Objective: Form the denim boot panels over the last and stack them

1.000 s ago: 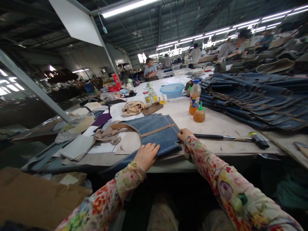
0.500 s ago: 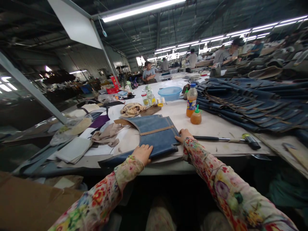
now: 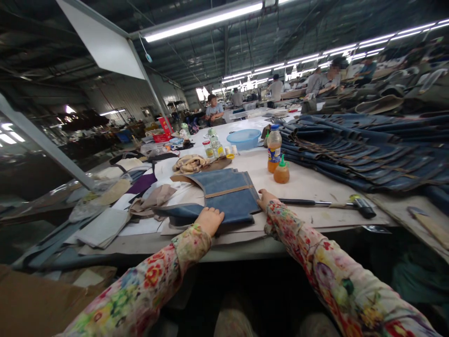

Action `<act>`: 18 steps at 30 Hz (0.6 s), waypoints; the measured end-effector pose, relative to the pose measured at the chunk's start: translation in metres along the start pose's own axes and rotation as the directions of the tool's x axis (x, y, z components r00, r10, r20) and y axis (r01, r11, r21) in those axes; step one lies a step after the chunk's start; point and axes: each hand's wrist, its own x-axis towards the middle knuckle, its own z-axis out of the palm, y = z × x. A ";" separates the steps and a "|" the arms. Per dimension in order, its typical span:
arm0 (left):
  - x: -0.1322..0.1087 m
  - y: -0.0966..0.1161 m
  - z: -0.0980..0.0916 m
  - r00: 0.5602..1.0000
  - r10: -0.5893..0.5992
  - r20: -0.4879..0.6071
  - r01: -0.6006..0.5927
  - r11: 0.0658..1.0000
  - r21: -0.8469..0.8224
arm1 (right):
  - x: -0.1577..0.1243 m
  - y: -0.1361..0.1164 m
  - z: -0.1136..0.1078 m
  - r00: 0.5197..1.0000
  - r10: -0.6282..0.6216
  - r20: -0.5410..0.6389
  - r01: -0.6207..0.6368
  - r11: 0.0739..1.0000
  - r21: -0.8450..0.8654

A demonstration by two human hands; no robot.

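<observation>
A blue leather piece (image 3: 231,203) with a brown strip (image 3: 229,191) across it lies near the table's front edge, its left end curling up. My left hand (image 3: 210,220) is closed on its front edge, with the fingertips partly hidden. My right hand (image 3: 267,201) pinches the right edge, thumb and fingers close together. Just right of that hand lies a hammer (image 3: 363,207), its black handle (image 3: 298,202) pointing toward my wrist.
Beyond the leather stand a squat glue bottle (image 3: 281,174), a taller bottle (image 3: 274,152) and a blue basin (image 3: 244,138). Stacked blue leather pieces (image 3: 351,145) cover the right side. Cloth scraps (image 3: 154,199) lie left. Several people work farther back.
The leather piece's front left flap has lifted and swung away from the table edge. My left hand stays at the front edge, my right hand at the right edge. The view shifted slightly.
</observation>
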 end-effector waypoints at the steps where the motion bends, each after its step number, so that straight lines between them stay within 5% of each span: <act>1: 0.002 0.000 0.002 1.000 0.009 0.002 -0.009 1.000 0.001 | -0.001 0.001 -0.002 1.000 0.002 -0.007 -0.002 1.000 -0.003; 9: -0.001 -0.004 0.027 0.997 0.038 -0.062 -0.039 0.999 -0.002 | 0.009 0.002 -0.004 0.999 0.001 0.039 -0.001 1.000 0.010; 18: 0.028 0.019 0.021 0.986 0.086 -0.145 -0.090 0.996 -0.022 | -0.012 0.028 -0.024 0.999 -0.031 -0.014 0.029 0.993 -0.118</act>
